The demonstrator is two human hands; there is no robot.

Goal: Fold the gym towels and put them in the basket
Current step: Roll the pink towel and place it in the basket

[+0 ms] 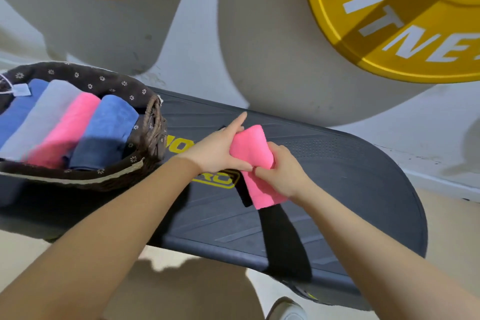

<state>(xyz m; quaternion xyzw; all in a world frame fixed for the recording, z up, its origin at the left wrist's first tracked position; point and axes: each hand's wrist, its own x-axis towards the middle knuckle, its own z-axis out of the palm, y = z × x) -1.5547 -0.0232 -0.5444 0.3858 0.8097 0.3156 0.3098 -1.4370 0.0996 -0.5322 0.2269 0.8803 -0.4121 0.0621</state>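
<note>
A folded pink towel is held just above the dark grey step platform. My left hand grips its left side, index finger pointing away. My right hand clasps the right side near its middle. A black towel lies under it, running toward the platform's near edge. At the left stands a brown wicker basket with a flower-print liner. Inside it, folded towels stand side by side: dark blue, grey, pink and blue.
Two large yellow weight plates hang on the pale wall behind the platform. A white shoe shows at the bottom edge on the beige floor. A white tag on a string hangs at the basket's far left.
</note>
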